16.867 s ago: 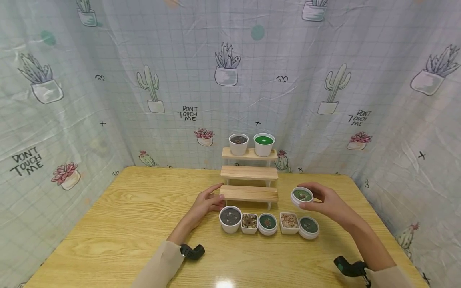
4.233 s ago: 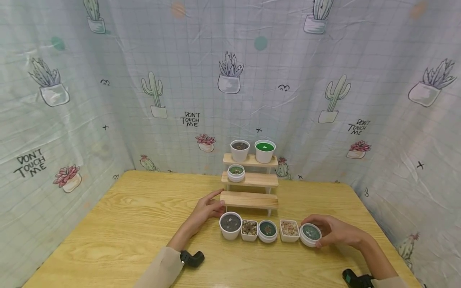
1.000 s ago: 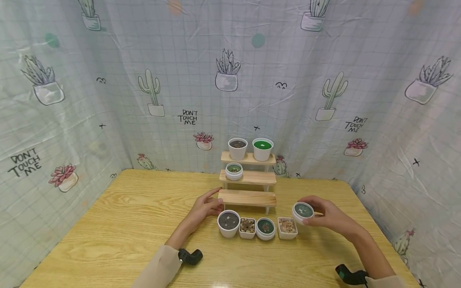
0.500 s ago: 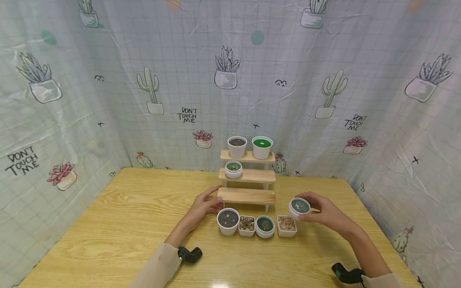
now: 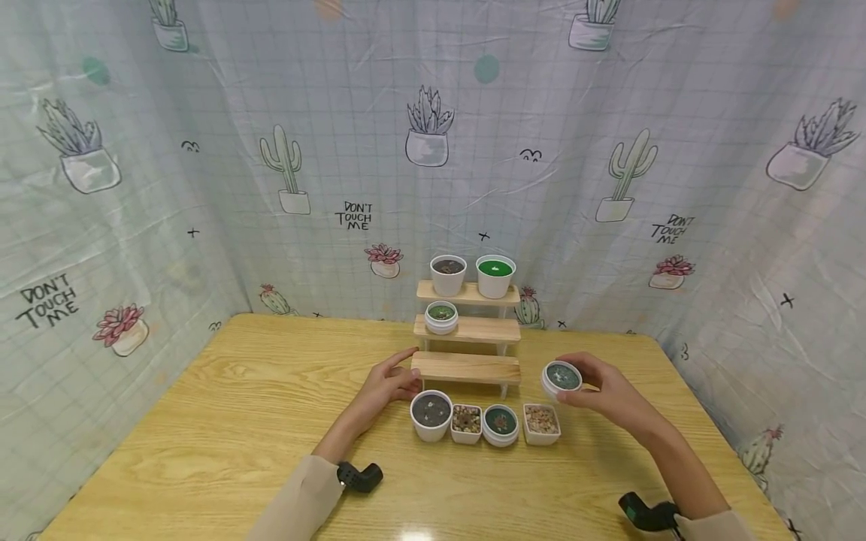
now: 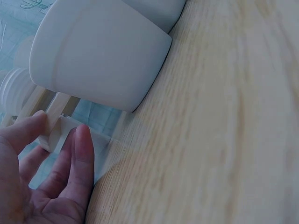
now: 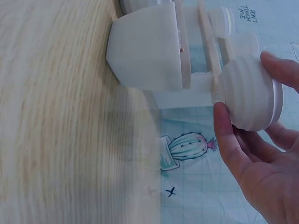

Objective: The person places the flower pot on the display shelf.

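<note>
My right hand (image 5: 612, 392) grips a round white pot (image 5: 552, 385) with a grey-green top, holding it in the air right of the tiered wooden stand (image 5: 467, 367). In the right wrist view the thumb and fingers clasp the ribbed pot (image 7: 247, 93) from opposite sides. My left hand (image 5: 380, 391) holds the left end of the stand's lowest step. The left wrist view has its thumb on the step's end (image 6: 55, 109) and the fingers by the clear leg. A small round pot (image 5: 441, 318) sits at the left of the middle step.
Two taller white pots, one dark-topped (image 5: 448, 276) and one green-topped (image 5: 496, 278), stand on the top step. In front of the stand are a dark-filled pot (image 5: 431, 416), a square pebble pot (image 5: 466, 425), a round green pot (image 5: 501, 426) and another square pot (image 5: 541, 425).
The earlier-held green pot now sits on the middle step. My right hand has since lifted the grey-green pot off the row's right end, lately moving slightly up and left. My left hand keeps its place.
</note>
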Demonstrator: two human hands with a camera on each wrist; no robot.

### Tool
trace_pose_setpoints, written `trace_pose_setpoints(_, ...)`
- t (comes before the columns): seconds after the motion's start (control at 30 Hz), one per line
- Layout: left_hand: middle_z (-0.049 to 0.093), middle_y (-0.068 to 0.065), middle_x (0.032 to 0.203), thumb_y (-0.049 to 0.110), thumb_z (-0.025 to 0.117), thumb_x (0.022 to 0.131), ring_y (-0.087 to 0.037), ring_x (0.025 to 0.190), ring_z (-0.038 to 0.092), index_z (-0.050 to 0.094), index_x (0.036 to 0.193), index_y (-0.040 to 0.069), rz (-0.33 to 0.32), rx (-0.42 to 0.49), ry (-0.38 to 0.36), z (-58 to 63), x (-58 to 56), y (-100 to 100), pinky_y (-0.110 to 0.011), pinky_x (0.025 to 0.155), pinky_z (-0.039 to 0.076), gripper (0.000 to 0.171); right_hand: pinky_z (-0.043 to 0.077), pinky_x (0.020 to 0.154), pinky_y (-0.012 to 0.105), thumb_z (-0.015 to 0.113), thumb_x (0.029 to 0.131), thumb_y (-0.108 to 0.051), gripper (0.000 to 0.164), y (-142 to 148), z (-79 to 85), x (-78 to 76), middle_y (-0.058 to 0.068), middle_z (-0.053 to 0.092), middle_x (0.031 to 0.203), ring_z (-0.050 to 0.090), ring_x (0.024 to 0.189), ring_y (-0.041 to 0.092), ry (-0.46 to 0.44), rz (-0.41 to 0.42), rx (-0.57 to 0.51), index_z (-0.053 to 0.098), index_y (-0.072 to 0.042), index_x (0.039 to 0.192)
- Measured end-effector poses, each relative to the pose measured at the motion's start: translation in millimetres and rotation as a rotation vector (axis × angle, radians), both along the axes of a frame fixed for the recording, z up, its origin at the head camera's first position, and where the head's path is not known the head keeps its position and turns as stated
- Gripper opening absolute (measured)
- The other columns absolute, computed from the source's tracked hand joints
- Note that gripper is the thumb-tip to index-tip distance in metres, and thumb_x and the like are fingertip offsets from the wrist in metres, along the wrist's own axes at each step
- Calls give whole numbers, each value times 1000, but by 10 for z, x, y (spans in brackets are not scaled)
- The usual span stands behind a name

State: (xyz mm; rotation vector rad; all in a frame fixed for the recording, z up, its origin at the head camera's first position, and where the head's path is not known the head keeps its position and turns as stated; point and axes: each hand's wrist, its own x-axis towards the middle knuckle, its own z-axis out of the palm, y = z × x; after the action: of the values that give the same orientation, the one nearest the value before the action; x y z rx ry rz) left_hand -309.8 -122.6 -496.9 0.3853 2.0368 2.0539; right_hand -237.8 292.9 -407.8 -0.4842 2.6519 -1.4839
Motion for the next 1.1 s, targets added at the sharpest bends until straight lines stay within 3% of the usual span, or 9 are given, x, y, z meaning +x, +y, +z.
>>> trace_pose_setpoints(0.13, 72, -20, 111, 26, 63, 104, -16, 92, 71, 40, 159, 16, -3, -3, 0, 8, 5, 0, -29, 82, 63, 61, 54, 89, 22, 78, 94, -24, 62, -46, 20, -38, 18, 61, 139, 57, 131, 39, 29, -17, 1, 52, -4, 146)
trace_pose_setpoints(0.5, 72, -14, 107, 26, 64, 104, -15, 92, 71, 39, 159, 15, 6, 1, -4, 11, 9, 5, -29, 82, 63, 62, 54, 90, 23, 79, 92, -28, 65, -209, 90, -158, 19, 59, 141, 57, 131, 40, 6, -75, 0, 52, -4, 146)
trace_pose_setpoints(0.9, 72, -8, 102, 24, 63, 104, -15, 91, 71, 39, 159, 13, 5, 8, -3, 17, 15, 2, -29, 81, 63, 61, 53, 95, 29, 79, 92, -29, 66, -352, 141, -291, 20, 58, 140, 58, 127, 36, 7, -55, 10, 49, -5, 146)
trace_pose_setpoints(1.1, 73, -9, 103, 25, 63, 104, -14, 91, 71, 39, 159, 14, 5, 2, -2, 21, 17, 5, -29, 81, 63, 61, 53, 98, 38, 79, 93, -27, 64, -412, 217, -354, 20, 58, 140, 58, 129, 38, 15, -40, 0, 49, -4, 144)
